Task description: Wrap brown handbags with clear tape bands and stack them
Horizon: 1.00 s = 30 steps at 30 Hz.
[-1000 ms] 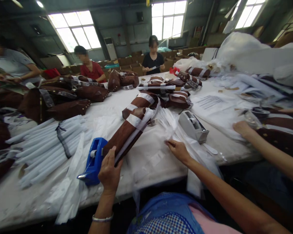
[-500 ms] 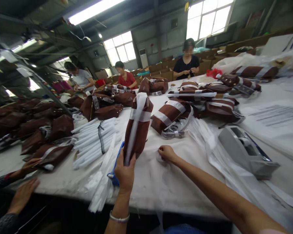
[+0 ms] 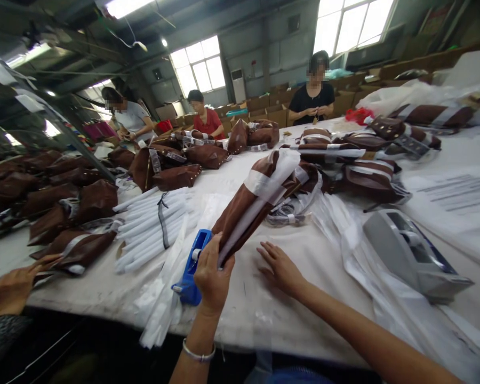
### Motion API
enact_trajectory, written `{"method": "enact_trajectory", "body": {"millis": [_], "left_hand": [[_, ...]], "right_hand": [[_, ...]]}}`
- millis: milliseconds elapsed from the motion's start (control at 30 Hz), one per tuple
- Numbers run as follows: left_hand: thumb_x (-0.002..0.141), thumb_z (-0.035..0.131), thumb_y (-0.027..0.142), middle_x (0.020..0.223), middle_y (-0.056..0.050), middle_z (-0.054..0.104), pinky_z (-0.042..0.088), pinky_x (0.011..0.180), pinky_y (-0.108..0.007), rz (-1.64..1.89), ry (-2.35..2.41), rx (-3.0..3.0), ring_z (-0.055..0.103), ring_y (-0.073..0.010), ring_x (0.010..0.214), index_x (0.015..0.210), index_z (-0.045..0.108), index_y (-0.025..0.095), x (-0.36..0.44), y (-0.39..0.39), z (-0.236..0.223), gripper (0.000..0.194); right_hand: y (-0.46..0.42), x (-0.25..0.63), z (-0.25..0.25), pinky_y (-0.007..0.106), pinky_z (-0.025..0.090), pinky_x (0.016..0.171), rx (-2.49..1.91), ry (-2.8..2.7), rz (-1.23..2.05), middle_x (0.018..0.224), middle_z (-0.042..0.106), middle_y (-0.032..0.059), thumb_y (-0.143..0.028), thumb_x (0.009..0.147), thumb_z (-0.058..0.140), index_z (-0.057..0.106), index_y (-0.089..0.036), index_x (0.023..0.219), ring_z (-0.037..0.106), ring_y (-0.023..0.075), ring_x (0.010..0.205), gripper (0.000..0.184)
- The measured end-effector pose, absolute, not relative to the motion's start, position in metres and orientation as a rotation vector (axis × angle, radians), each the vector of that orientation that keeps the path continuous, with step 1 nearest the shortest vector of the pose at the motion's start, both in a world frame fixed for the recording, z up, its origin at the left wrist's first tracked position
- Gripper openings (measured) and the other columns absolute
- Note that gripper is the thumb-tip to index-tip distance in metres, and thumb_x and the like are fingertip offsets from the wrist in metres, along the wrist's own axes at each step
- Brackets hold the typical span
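Left hand [image 3: 214,274] around white-banded brown bag [image 3: 240,205]

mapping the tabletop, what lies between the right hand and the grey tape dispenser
In the head view, pale tabletop shows beside the right hand, then crumpled, translucent white plastic lies before the grey tape dispenser.

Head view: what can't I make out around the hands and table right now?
In the head view:
Near end of the brown bundle: partly covered by the left hand.
Underside of the right hand: hidden by the hand itself; contact with the table unclear.
Dark lines on the white sheet: too blurred to read.
Co-worker's sleeve: cut off by the left edge.
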<state>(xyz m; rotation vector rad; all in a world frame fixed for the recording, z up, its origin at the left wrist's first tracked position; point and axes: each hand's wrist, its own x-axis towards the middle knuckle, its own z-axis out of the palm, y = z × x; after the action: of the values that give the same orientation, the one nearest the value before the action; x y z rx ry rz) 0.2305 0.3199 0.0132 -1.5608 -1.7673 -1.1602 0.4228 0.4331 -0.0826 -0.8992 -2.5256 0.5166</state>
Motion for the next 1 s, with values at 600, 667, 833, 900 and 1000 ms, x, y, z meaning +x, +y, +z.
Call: {"method": "enact_trajectory", "body": {"millis": [600,667,833,900,1000], "left_hand": [[0.094,0.055,0.007,0.128,-0.003,0.069,0.044,0.114,-0.042,-0.952,-1.387,-2.028,0.057,-0.0198,0.129,0.134,0.058,0.021,0.273,0.273,-0.058,0.043],[0.096,0.05,0.009,0.127,-0.002,0.07,0.043,0.115,-0.041,-0.932,-1.374,-2.074,0.058,-0.0182,0.128,0.132,0.06,0.022,0.277,0.264,-0.074,0.039],[0.098,0.045,0.008,0.125,0.0,0.07,0.042,0.116,-0.041,-0.959,-1.387,-2.099,0.059,-0.0165,0.127,0.13,0.062,0.024,0.281,0.254,-0.09,0.039],[0.098,0.046,0.008,0.125,0.001,0.07,0.042,0.116,-0.041,-0.969,-1.388,-2.096,0.059,-0.0164,0.127,0.13,0.062,0.024,0.281,0.255,-0.09,0.039],[0.099,0.046,0.009,0.125,0.001,0.071,0.039,0.118,-0.04,-0.978,-1.376,-2.087,0.059,-0.0158,0.126,0.129,0.063,0.024,0.281,0.257,-0.089,0.038]], "right_hand": [[0.346,0.508,-0.021,0.026,0.054,0.064,-0.148,-2.42,0.479,0.093,0.075,0.0074,-0.022,0.096,0.054,0.066,-0.02,0.111,0.069,0.0169,0.073,0.019],[0.357,0.513,-0.002,0.025,0.054,0.071,-0.244,-2.334,0.435,0.097,0.074,0.0074,-0.017,0.096,0.054,0.065,-0.02,0.111,0.07,0.017,0.082,0.019],[0.442,0.465,0.015,0.031,0.051,0.092,-0.756,-2.445,0.534,0.112,0.073,0.0077,-0.019,0.097,0.053,0.069,-0.021,0.112,0.068,0.0206,0.103,0.022],[0.479,0.436,0.009,0.033,0.048,0.1,-1.065,-2.671,0.573,0.118,0.071,0.0089,-0.013,0.095,0.053,0.071,-0.019,0.112,0.065,0.0228,0.113,0.026],[0.518,0.398,-0.006,0.037,0.052,0.093,-1.313,-2.792,0.612,0.107,0.073,0.0106,-0.015,0.091,0.062,0.073,-0.014,0.098,0.067,0.0254,0.103,0.014]]}}
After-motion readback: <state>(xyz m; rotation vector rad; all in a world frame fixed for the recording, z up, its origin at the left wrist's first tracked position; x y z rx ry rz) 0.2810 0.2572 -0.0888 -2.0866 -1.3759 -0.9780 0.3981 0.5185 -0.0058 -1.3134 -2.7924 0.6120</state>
